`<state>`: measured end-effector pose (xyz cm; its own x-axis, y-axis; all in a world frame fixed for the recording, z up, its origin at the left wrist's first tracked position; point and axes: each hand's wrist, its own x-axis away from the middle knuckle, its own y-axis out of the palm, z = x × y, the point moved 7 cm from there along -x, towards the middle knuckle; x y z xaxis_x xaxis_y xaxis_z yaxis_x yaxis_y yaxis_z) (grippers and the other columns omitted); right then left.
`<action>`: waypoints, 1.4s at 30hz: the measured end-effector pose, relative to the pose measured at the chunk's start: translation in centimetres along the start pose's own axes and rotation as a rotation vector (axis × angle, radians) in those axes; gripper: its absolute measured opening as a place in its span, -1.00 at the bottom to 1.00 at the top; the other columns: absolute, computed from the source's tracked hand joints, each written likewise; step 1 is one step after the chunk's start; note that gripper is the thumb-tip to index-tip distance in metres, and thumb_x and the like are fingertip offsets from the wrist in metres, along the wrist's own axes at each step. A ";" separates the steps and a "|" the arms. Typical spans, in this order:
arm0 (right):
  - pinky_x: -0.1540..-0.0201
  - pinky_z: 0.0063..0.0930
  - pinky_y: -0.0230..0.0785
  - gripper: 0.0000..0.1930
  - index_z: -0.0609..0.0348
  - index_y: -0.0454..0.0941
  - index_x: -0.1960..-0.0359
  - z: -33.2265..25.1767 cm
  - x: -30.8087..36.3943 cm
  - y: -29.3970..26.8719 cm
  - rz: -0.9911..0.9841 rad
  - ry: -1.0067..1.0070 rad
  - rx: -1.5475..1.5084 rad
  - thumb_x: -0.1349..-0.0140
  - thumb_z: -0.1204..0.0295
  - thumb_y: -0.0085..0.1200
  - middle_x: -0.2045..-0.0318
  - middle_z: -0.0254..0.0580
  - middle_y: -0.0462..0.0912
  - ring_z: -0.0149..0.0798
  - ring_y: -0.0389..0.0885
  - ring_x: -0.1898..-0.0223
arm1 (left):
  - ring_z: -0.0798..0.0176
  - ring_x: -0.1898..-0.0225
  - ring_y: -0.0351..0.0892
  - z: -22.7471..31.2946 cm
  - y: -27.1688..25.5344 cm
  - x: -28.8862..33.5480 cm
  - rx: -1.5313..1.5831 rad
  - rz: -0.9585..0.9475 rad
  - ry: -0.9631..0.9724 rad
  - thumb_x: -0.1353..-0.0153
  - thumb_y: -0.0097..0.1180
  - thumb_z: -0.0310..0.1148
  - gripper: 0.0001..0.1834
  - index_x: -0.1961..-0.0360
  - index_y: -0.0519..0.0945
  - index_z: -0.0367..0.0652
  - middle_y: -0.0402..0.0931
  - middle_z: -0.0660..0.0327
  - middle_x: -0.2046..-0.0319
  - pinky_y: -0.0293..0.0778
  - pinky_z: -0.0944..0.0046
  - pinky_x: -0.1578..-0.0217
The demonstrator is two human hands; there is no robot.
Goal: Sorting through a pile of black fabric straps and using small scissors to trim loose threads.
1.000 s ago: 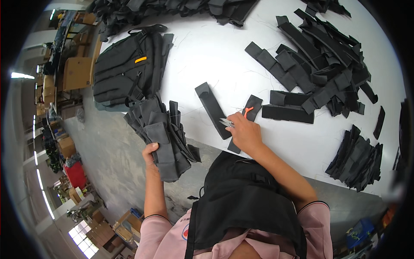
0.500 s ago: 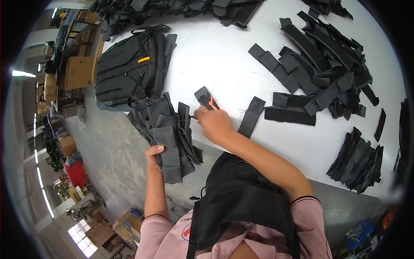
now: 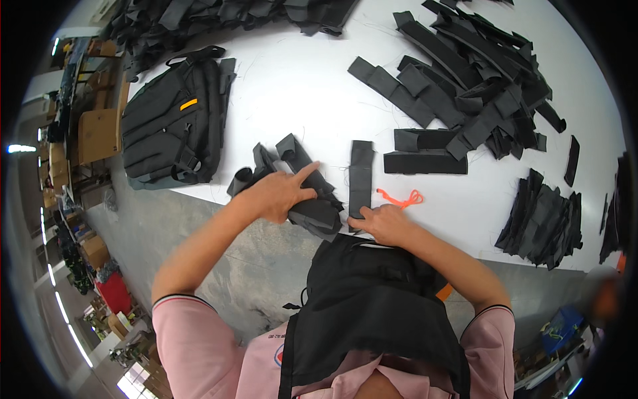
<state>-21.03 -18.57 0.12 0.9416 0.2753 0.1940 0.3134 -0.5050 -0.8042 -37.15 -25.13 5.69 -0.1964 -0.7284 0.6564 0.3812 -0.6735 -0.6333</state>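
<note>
My left hand (image 3: pixel 282 197) lies on a bundle of dark grey fabric strips (image 3: pixel 316 216) at the table's near edge, thumb and index finger stretched apart. Part of the bundle hangs over the edge; my other left fingers are mostly hidden. To its right, one single grey fabric strip (image 3: pixel 361 176) lies lengthwise away from me. My right hand (image 3: pixel 389 224) has its fingers closed at that strip's near end. A looped orange cord (image 3: pixel 404 198) is beside my right knuckles; whether it joins something in the hand I cannot tell.
A black backpack (image 3: pixel 174 123) with a yellow tab lies at the table's left. Dark strips are heaped at the back (image 3: pixel 226 16) and in a big pile (image 3: pixel 485 83) at right. A neater stack (image 3: pixel 541 219) sits near the right front. Loose threads are scattered over the white table (image 3: pixel 286 93).
The bundle in my left hand has come up onto the table edge, and that hand now lies over it. My right hand moved right and nearer, to the single strip. The orange cord shifted right.
</note>
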 end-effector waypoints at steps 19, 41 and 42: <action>0.41 -0.31 0.30 -0.65 0.05 0.46 0.15 1.1 -0.8 -6.7 0.352 0.351 -0.166 0.06 0.55 0.09 0.36 -0.24 0.41 -0.20 0.52 0.43 | 0.05 0.03 0.32 1.2 4.0 3.9 0.022 0.223 -0.031 0.26 0.17 -0.58 -0.41 0.06 0.46 -0.04 0.30 0.07 0.11 0.30 0.17 0.08; 0.42 -0.51 0.31 -0.72 0.13 0.45 0.24 4.5 7.6 -4.9 0.667 0.819 -0.564 0.01 0.46 0.21 0.41 -0.30 0.50 -0.29 0.49 0.46 | -0.04 0.01 0.38 4.1 0.6 7.3 0.420 0.283 -0.098 0.39 0.17 -0.61 -0.32 0.06 0.44 -0.04 0.08 -0.04 -0.21 0.36 0.10 0.09; 0.43 -0.52 0.28 -0.73 0.15 0.45 0.26 4.8 7.5 -3.9 0.647 0.849 -0.692 0.01 0.45 0.22 0.47 -0.30 0.48 -0.35 0.44 0.49 | -0.06 0.03 0.40 4.3 -0.1 5.5 0.334 0.320 -0.020 0.35 0.14 -0.61 -0.34 0.05 0.44 -0.05 0.03 -0.10 -0.24 0.37 0.10 0.14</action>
<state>-15.78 -10.65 2.03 0.6487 -0.6589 0.3809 -0.4732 -0.7411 -0.4762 -34.33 -28.53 11.12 -0.0051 -0.8880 0.4599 0.6906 -0.3357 -0.6406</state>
